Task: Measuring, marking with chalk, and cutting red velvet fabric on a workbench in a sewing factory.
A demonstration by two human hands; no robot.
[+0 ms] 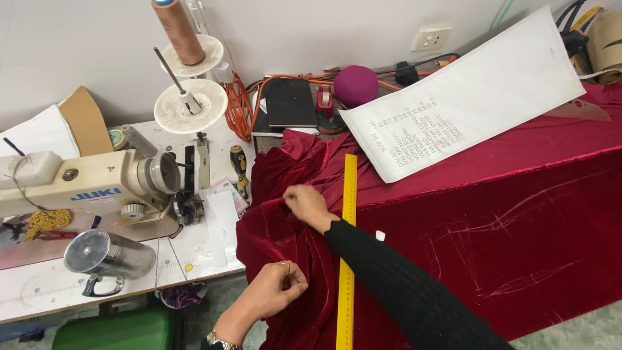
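Velvet fabric (298, 240) of deep red is gathered in folds just left of the yellow ruler (348, 246), which lies upright across the cloth. A fold at the lower edge is pinched shut by the left hand (275, 288), left of the ruler's lower half. Another fold is gripped by the right hand (306, 204), touching the cloth beside the ruler's upper half. A sewing machine (84, 185) is seen well left of the ruler.

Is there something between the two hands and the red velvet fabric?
Nothing visible. The left hand and the right hand both pinch the red velvet fabric directly. The yellow ruler lies beside them, passing under the right forearm.
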